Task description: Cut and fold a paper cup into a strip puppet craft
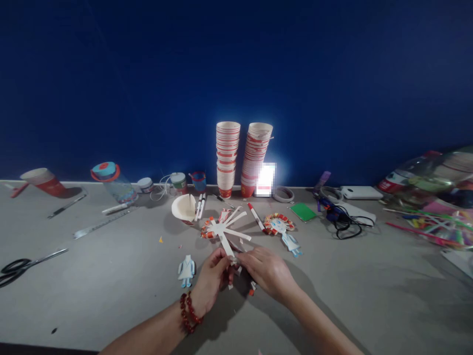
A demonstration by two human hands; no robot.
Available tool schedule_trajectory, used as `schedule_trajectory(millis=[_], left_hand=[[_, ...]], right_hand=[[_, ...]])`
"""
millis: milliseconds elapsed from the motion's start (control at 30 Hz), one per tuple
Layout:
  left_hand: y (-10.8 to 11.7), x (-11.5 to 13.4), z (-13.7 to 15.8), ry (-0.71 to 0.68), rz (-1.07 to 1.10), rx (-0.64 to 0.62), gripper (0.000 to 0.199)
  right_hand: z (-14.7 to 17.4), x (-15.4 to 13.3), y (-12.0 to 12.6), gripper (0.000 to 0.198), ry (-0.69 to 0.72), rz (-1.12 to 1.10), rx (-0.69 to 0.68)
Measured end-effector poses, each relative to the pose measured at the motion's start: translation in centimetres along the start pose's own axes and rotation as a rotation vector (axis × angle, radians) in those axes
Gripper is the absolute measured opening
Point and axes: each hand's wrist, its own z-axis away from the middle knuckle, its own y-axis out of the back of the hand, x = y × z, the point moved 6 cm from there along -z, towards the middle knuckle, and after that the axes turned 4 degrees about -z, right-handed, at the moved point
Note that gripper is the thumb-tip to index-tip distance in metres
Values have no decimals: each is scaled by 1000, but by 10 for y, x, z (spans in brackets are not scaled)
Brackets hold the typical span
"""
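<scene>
A paper cup cut into strips (pixel 219 228) is splayed out like a star between my hands, its white inside facing up. On its left side the strips are curled or folded, showing red and orange; several on the right stay long and straight. My left hand (pixel 212 278) pinches the end of the strip that points toward me. From the other side my right hand (pixel 269 272) has its fingers closed on the same strip end, partly hidden. Left of my hands lies a paper doll body (pixel 186 271) in a blue-edged dress. A finished-looking doll with a curled-strip head (pixel 280 224) lies at right.
Two tall stacks of paper cups (pixel 228 162) stand at the back by the blue wall. Around them are a cut cup (pixel 184 209), markers (pixel 256 218), a green pad (pixel 302 212) and tape (pixel 284 194). Scissors (pixel 25 266) and a ruler (pixel 101 224) lie left.
</scene>
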Motion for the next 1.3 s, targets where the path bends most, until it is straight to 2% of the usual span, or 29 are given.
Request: schedule_trajectory(millis=[167,333,467,800,1167,1300], left_hand=[[-4,2,0,-3,43,-57,29],[-5,0,-3,11,51,-112,26],[-4,-2,-2,11,33,-109,22],[-4,-1,-2,34,2,-124,32],[-7,0,1,165,116,-200,24],[-7,-1,0,135,87,-194,26]], right_hand=[[3,1,5,29,6,16,25],[0,-3,6,26,98,-38,-25],[-3,-4,6,26,138,2,-19],[-5,-5,7,26,97,-34,-23],[-3,-10,-5,27,191,25,21],[-4,-8,-7,30,156,-61,21]])
